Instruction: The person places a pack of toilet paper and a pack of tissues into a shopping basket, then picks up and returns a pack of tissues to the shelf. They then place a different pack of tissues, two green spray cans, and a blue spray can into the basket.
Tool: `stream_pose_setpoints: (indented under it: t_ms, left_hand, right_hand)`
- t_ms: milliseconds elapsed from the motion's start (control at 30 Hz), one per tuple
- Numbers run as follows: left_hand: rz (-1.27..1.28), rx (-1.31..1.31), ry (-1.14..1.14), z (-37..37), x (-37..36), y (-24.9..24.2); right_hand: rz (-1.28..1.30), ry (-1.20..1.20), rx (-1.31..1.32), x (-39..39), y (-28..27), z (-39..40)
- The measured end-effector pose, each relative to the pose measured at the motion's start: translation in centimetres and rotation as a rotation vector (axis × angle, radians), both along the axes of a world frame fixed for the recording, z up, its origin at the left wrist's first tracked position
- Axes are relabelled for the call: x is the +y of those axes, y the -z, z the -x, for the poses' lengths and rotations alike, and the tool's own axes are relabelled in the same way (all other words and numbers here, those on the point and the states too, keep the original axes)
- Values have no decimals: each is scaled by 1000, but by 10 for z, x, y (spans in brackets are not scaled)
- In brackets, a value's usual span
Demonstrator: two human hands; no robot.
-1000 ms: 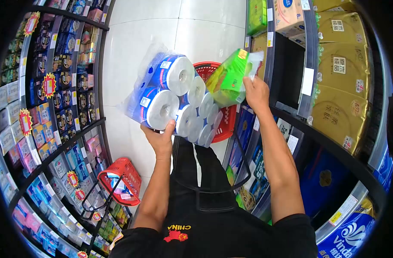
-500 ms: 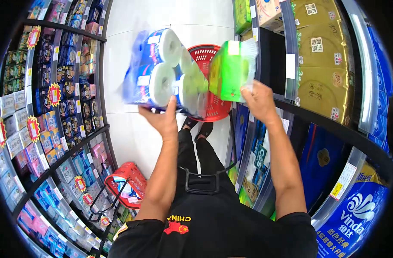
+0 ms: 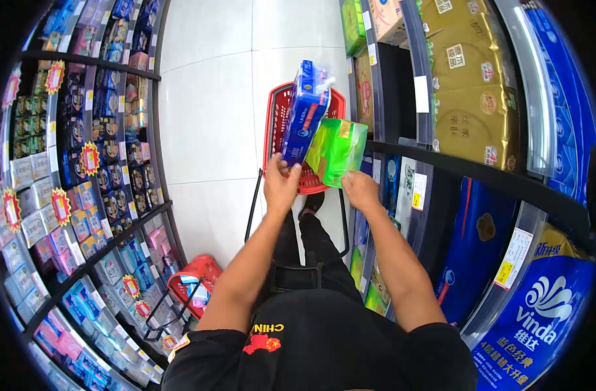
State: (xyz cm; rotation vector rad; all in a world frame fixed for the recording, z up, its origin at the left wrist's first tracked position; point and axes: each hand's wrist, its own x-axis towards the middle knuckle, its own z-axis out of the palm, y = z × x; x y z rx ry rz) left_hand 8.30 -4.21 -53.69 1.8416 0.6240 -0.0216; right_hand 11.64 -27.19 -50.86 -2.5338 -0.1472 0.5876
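Note:
A blue plastic-wrapped pack of toilet paper rolls (image 3: 305, 114) stands on its narrow side over the red shopping basket (image 3: 270, 124), its printed side facing up. My left hand (image 3: 282, 184) grips the near end of this pack, thumb and fingers at its corner. Beside it, a bright green tissue pack (image 3: 340, 153) leans over the right part of the basket. My right hand (image 3: 361, 190) is closed on the near corner of the green pack's clear wrapping. Both packs hide much of the basket's inside.
A second red basket (image 3: 203, 270) with small packs stands by the left shelves (image 3: 83, 260). On the right shelf are gold tissue packs (image 3: 470, 124) and a large blue Vinda pack (image 3: 539, 326). White floor tiles (image 3: 206, 98) run between the shelves.
The toilet paper pack has turned from showing its roll ends to standing narrow, and moved right over the basket. The green pack has come down and nearer to me, with my right hand.

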Motion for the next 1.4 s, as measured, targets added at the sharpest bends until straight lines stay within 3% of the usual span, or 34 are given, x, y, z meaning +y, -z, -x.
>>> stream_pose_setpoints:
  t_ms: [67,200,367,467,600,767,1033,1233,1400]
  left_hand:
    - [38,1,-33,-34,11,-46]
    - [-43,19,87,-67,26,-57]
    - [-87,116,260,-71,23,-36]
    - [-106,48,382,-105,19,-42]
    - [-309,-18,444,-169,13,-18]
    - [-489,-18,532,-230,-14,-29]
    - [-875,96,878,-281,-28,38]
    - [-678,23,802,-231,1,29]
    - [-495,19,938,-85,42,-32]
  right_hand:
    - [30,4,48,-1,20,10]
    - [95,195,164,14,7,23]
    - [10,269,132,11,16,44]
    - [12,275,150,13,18,52]
    - [-14,304,170,22,15,64]
    - [-95,351,196,38,22,89]
    - [-59,426,247,43,13,101]
    - [-85,420,282,43,10,97]
    - [-148,366,218,39,-22,80]
